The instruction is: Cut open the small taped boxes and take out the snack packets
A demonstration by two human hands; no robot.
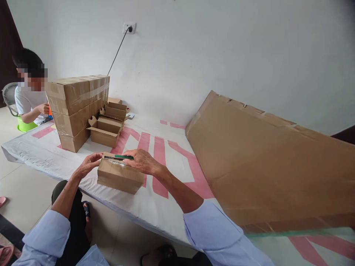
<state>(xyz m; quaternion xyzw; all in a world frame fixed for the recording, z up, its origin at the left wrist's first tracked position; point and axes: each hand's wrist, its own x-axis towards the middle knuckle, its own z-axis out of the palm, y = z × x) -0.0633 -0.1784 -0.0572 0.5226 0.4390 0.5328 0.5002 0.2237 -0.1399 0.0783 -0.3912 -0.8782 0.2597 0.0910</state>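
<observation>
A small closed cardboard box [119,176] lies on the white and pink sheet [155,199] in front of me. My left hand [88,165] rests on the box's left end with its fingers curled against the edge. My right hand [142,161] lies on the box's top right and grips a green utility knife [119,157], which points left across the top of the box.
A stack of taped cartons [76,111] stands at the back left, with several open small boxes [107,130] beside it. A large flattened cardboard sheet [274,166] leans at the right. Another person [30,92] sits at far left. A cable runs up to a wall socket [129,28].
</observation>
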